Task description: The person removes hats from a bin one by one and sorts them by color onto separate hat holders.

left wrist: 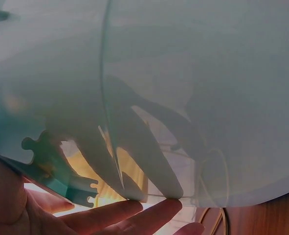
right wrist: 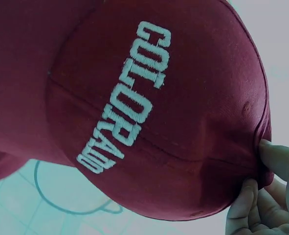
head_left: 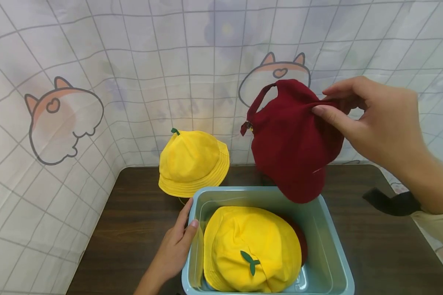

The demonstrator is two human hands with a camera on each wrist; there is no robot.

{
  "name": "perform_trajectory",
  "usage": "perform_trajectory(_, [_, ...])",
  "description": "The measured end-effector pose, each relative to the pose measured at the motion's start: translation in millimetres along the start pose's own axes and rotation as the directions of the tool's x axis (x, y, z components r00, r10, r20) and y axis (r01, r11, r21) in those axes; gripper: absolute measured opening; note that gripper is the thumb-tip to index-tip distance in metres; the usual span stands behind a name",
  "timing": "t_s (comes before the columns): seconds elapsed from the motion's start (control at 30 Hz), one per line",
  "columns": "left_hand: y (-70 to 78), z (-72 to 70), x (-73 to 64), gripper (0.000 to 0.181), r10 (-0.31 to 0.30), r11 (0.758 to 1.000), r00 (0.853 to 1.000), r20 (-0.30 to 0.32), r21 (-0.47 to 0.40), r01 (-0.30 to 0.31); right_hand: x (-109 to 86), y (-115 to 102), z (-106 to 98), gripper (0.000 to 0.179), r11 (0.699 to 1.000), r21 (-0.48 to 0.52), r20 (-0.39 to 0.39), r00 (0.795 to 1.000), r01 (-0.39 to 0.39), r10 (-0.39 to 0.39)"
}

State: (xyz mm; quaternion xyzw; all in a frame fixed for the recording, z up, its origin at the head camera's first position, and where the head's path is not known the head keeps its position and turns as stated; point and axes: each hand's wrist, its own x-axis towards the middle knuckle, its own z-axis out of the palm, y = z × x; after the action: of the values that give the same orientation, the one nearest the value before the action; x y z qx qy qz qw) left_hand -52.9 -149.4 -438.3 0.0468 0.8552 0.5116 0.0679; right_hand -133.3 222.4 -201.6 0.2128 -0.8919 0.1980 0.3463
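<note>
My right hand (head_left: 376,114) pinches a dark red baseball cap (head_left: 295,135) between thumb and fingers, up above the far right of a light blue plastic tub (head_left: 334,246). The cap's back strap sticks out to the left and its brim hangs down. White "COLORADO" lettering (right wrist: 122,100) crosses its front in the right wrist view. My left hand (head_left: 173,250) touches the tub's left side near the rim, its fingers (left wrist: 149,215) straight against the outer wall. Inside the tub lies a yellow bucket hat (head_left: 258,237) with a green sprout; something dark red (head_left: 303,241) shows partly behind it.
Another yellow bucket hat (head_left: 192,162) with a green tip sits behind the tub's left corner, apparently on a stand mostly hidden beneath it. The table (head_left: 122,241) is dark wood. A white gridded curtain (head_left: 144,82) with cartoon prints hangs behind and at the left.
</note>
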Motion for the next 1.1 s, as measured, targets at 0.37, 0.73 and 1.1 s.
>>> perform_trajectory(0.37, [-0.4, 1.0, -0.1, 0.055, -0.001, 1.000, 1.000, -0.006, 0.001, 0.001, 24.1, 17, 7, 0.038, 0.996, -0.026, -0.009, 0.997, -0.080, 0.080])
perform_trajectory(0.73, [0.9, 1.6, 0.5, 0.055, 0.000, 1.000, 1.000, -0.015, 0.000, 0.000, 41.4, 38, 22, 0.042, 0.985, -0.019, 0.023, 0.985, -0.171, 0.171])
perform_trajectory(1.1, [2.2, 1.6, -0.2, 0.056, -0.014, 1.000, 1.000, -0.008, -0.009, 0.014, 58.9, 52, 45, 0.043, 0.984, -0.029, 0.101, 0.979, -0.177, 0.179])
